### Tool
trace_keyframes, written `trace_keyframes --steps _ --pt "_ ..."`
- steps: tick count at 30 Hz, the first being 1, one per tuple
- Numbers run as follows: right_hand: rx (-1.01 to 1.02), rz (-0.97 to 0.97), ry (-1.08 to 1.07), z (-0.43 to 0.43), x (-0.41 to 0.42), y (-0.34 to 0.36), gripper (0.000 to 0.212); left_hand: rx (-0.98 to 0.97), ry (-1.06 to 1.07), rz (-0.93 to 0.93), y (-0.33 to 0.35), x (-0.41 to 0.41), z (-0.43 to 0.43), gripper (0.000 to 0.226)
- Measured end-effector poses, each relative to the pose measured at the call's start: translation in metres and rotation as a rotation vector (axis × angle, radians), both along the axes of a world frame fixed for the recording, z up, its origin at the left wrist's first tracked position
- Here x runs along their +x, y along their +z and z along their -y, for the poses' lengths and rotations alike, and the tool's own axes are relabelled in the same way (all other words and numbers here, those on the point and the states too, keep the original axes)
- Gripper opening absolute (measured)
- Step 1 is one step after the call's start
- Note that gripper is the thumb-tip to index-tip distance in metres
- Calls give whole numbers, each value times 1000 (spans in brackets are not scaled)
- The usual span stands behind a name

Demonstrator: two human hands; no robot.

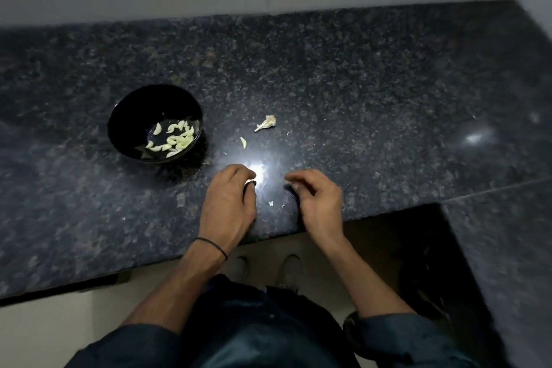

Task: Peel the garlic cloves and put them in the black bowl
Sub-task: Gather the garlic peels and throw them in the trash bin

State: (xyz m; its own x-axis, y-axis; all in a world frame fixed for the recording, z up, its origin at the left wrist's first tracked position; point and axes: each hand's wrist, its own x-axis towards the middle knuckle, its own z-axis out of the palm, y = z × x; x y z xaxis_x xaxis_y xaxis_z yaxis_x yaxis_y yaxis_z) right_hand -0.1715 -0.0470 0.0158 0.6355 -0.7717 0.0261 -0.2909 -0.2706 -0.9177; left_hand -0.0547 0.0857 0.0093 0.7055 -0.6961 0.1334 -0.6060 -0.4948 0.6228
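Note:
The black bowl (125,116) stands on the dark granite counter at the left, with several peeled garlic cloves (176,140) inside. One peeled clove (243,142) lies loose on the counter to the bowl's right. My left hand (230,200) rests near the counter's front edge with fingers curled, its fingertips in a bright glare spot, so whether it holds anything is hidden. My right hand (321,202) hovers beside it, a small gap apart, with fingers curled and thumb meeting the fingertips. Nothing shows between its fingers.
A dry garlic stem stub (265,123) lies behind the loose clove. Small peel scraps (270,203) lie between my hands. The counter (358,84) ends at a white wall behind and turns a corner at the right, with floor below the front edge.

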Motion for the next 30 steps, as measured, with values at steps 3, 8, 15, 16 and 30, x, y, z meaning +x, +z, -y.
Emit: trace_keyframes --steps 3,8,15,16,30 --pt "470 115 -311 -3 -4 8 22 -54 -116 -67 3 7 1 12" --pt "752 422 -580 -18 -32 20 24 -89 -333 -114 3 -3 9 16" --pt "941 688 -814 -58 -107 24 24 -129 -603 -115 6 -63 28 15" --pt "953 717 -845 -64 -121 23 23 -136 -642 -121 6 -76 28 15" --pt "1023 959 -1337 -233 -436 -58 24 217 -1294 -151 -41 -370 -33 17"
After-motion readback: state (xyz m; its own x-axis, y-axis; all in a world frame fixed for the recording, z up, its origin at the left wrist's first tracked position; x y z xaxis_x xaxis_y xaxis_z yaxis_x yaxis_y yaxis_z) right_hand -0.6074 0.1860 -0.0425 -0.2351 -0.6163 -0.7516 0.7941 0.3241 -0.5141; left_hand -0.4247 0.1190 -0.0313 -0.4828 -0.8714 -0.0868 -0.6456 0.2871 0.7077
